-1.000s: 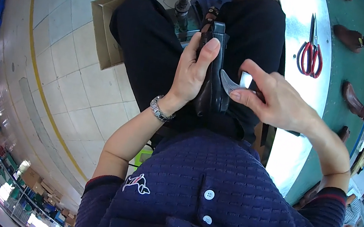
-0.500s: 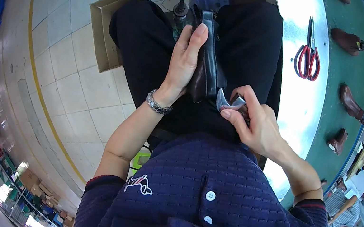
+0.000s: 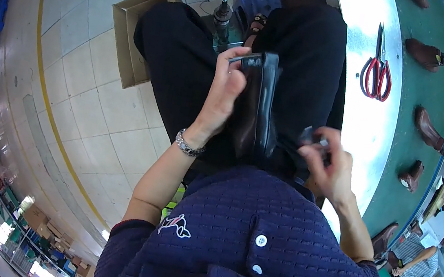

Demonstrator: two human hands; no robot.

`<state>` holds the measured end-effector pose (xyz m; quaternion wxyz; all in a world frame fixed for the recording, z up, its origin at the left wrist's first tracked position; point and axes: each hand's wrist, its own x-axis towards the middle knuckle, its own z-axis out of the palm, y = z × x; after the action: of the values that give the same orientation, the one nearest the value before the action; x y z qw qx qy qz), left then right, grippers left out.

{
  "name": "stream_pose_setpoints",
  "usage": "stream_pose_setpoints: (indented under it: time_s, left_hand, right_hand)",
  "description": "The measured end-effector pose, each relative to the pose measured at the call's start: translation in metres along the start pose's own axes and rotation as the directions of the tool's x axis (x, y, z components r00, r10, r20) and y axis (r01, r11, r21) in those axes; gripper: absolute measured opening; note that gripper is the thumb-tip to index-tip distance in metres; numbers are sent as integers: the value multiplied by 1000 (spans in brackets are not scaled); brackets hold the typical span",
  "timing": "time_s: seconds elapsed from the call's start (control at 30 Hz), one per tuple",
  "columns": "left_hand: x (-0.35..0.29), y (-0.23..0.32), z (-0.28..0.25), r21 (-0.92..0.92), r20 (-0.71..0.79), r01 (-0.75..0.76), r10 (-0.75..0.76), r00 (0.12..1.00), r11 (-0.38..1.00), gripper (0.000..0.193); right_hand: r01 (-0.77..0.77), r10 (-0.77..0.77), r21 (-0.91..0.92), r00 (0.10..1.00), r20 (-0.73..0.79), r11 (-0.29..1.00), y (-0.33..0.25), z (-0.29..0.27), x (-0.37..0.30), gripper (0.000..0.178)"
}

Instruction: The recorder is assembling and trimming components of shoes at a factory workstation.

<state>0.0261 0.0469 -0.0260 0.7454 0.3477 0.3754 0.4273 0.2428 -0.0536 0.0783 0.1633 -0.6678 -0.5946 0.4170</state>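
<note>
A dark leather shoe [image 3: 263,107] lies along my lap, its sole edge turned up and to the right. My left hand [image 3: 221,94] grips the far end, fingers curled over it and thumb along the side. To the right of the shoe's near end, apart from it, my right hand [image 3: 333,169] is closed around metal pincers [image 3: 310,137]. The hand and the tool are smeared by motion, so the jaws cannot be made out clearly.
Red-handled scissors [image 3: 377,76] lie on a shiny metal bench [image 3: 380,135] at my right. Beyond, brown shoes [image 3: 427,54] stand along a green surface [image 3: 409,105]. An open cardboard box [image 3: 122,48] sits on the floor by my left knee. Another person [image 3: 419,259] sits far right.
My right hand has swung right with the pincers, away from the shoe's near end. The shoe has come nearer and turned, and my left fingers now curl over its far end.
</note>
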Motion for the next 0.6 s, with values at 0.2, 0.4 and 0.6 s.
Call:
stream_pose_setpoints:
  time_s: [0.2, 0.4, 0.6]
  left_hand:
    - [21, -25, -8, -74, 97, 536, -529, 843, 841, 98]
    - [6, 10, 29, 39, 228, 324, -324, 918, 945, 86]
    - [24, 47, 53, 161, 300, 189, -231, 926, 969, 83]
  right_hand:
    - [-383, 228, -351, 883, -410, 854, 87, -10, -30, 46]
    - [-578, 383, -374, 790, -479, 725, 129, -13, -43, 51]
    - [-52, -27, -169, 901, -434, 984, 68, -11, 12, 61]
